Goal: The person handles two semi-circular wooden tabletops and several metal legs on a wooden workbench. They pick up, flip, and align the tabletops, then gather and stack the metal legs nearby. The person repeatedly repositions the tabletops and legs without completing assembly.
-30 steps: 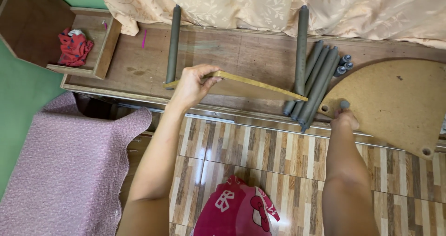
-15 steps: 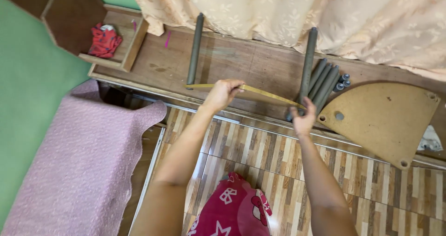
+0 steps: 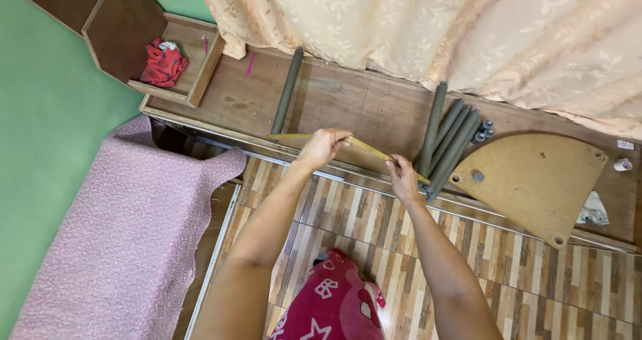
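Both bare arms are stretched forward and angled toward each other. The left hand (image 3: 324,146) is curled, knuckles up, with its fingers closed in a grip. The right hand (image 3: 404,177) is held just beside it, lower, fingers bent and pressed down.

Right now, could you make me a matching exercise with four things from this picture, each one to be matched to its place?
Things:
1. thin wooden panel
2. red cloth
3. bundle of grey tubes
4. pink rug

Places:
A. inside the small wooden box at the upper left
B. on the floor at the left, beside the green wall
C. held on edge by the left hand and the right hand
D. lying on the brown board, left of the fan-shaped wooden panel

Pairs: 1-C, 2-A, 3-D, 4-B
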